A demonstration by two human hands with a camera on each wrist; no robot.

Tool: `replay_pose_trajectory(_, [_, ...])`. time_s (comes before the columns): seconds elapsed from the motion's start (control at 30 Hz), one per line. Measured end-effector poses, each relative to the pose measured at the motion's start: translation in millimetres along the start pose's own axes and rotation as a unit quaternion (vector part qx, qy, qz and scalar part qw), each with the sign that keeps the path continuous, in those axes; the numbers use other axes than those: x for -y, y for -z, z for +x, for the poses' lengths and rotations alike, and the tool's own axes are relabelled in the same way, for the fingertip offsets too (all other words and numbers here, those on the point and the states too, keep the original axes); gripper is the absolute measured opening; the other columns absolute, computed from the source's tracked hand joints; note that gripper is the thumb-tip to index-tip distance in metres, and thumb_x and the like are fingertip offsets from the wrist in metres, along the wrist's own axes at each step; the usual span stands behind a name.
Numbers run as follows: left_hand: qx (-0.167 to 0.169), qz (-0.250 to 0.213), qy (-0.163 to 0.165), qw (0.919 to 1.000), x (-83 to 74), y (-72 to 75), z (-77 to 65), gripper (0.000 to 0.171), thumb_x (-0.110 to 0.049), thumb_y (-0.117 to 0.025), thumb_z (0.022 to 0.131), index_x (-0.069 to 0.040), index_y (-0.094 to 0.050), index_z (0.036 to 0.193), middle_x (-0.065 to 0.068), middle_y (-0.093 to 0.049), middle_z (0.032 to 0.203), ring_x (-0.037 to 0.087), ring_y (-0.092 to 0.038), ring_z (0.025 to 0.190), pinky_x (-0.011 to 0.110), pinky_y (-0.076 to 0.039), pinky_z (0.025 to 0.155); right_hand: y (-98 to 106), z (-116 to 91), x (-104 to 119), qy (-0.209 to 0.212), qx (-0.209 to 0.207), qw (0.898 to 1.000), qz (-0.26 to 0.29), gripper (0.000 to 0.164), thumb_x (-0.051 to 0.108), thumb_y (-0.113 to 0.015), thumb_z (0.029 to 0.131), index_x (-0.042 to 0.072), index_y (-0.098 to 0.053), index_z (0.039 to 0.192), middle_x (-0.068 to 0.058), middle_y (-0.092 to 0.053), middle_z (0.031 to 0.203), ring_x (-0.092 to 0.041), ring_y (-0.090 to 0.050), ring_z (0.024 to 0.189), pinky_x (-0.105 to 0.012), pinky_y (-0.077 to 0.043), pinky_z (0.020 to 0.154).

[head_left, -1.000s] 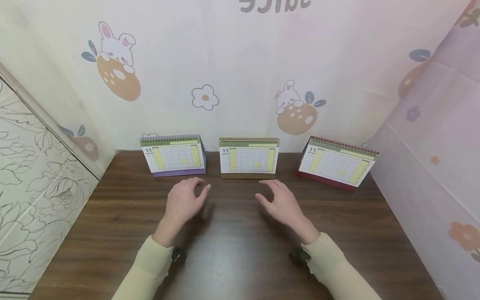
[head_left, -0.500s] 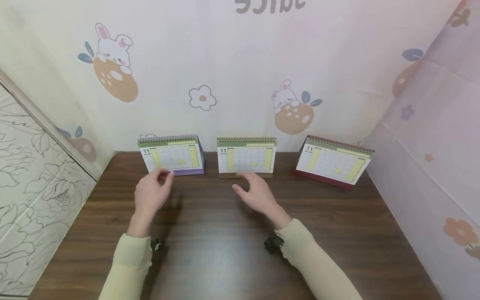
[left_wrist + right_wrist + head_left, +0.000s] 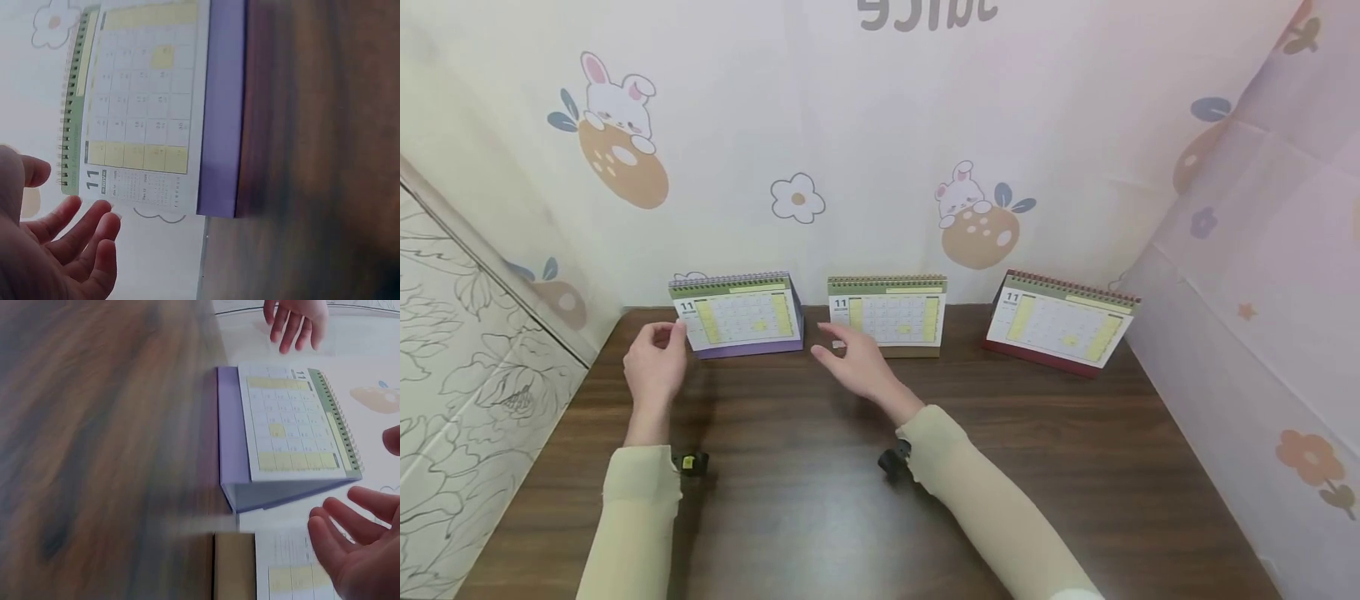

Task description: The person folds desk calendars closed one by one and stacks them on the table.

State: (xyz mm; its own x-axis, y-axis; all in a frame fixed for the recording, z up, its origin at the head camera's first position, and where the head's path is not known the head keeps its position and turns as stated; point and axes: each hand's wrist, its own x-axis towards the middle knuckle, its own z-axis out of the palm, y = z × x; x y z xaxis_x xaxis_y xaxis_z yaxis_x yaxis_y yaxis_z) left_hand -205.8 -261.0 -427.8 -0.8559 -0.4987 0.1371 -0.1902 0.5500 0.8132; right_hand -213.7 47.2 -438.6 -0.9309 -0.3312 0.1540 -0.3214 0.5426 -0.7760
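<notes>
Three desk calendars stand along the back of the table, each turned to a page marked 11. The left one is a purple-based calendar [image 3: 748,317]; its spiral edge and purple base [image 3: 222,112] fill much of the left wrist view. My left hand [image 3: 655,362] is at its left end, fingers relaxed and holding nothing. My right hand [image 3: 859,360] is in front of the brown-based calendar [image 3: 898,321], covering its lower left corner in the head view; its loosely bent fingers [image 3: 337,519] are empty. Farther right, a red-based calendar [image 3: 1060,323] stands angled.
A dark wood table [image 3: 805,492] reaches to a wall covered in white cloth [image 3: 865,125] printed with rabbits and flowers. Patterned panels border it at left and right. A small black camera [image 3: 895,458] is strapped at the right wrist.
Both hands have moved left: the left hand from before the gap between calendars to the purple calendar's left end, the right hand from the brown calendar's right corner to its left. The calendars stay put.
</notes>
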Motion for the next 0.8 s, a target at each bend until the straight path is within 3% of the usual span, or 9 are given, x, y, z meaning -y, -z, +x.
replay_pose_trajectory(0.2, [0.016, -0.047, 0.045, 0.9977, -6.8, 5.3, 18.8, 0.062, -0.055, -0.044, 0.100, -0.007, -0.054, 0.140, 0.013, -0.056, 0.139, 0.028, -0.047, 0.130, 0.047, -0.035, 0.106, -8.3, 24.9, 17.4, -0.003, 0.013, 0.998, 0.067, 0.057, 0.036, -0.058, 0.101, 0.009, -0.045, 0.149, -0.008, -0.048, 0.149, -0.020, -0.047, 0.135, -0.028, -0.042, 0.104])
replay_pose_trajectory(0.43, [0.062, -0.094, 0.059, 0.9919, -19.6, 1.7, 36.0, 0.072, -0.059, -0.040, 0.100, -0.012, -0.037, 0.153, 0.009, -0.040, 0.155, 0.025, -0.035, 0.142, 0.043, -0.030, 0.114, -11.7, 49.2, 32.7, -0.037, 0.017, 0.990, 0.135, 0.066, 0.050, -0.047, 0.102, 0.015, -0.035, 0.156, -0.003, -0.037, 0.158, -0.019, -0.034, 0.144, -0.038, -0.028, 0.115])
replay_pose_trajectory(0.6, [0.093, -0.146, 0.093, 0.9805, -24.5, -2.3, 43.0, 0.072, -0.059, -0.038, 0.101, -0.015, -0.028, 0.158, 0.007, -0.027, 0.162, 0.021, -0.024, 0.147, 0.041, -0.023, 0.117, -15.1, 64.4, 36.5, -0.062, 0.030, 0.983, 0.168, 0.070, 0.052, -0.043, 0.102, 0.014, -0.027, 0.158, 0.001, -0.027, 0.162, -0.016, -0.022, 0.148, -0.038, -0.018, 0.119])
replay_pose_trajectory(0.8, [0.113, -0.202, 0.118, 0.9657, -24.7, -8.5, 49.2, 0.069, -0.054, -0.038, 0.103, -0.014, -0.026, 0.158, 0.004, -0.021, 0.164, 0.017, -0.016, 0.149, 0.035, -0.017, 0.119, -18.3, 73.9, 33.1, -0.077, 0.038, 0.978, 0.190, 0.070, 0.050, -0.044, 0.103, 0.012, -0.025, 0.159, -0.002, -0.025, 0.163, -0.018, -0.020, 0.149, -0.038, -0.017, 0.119])
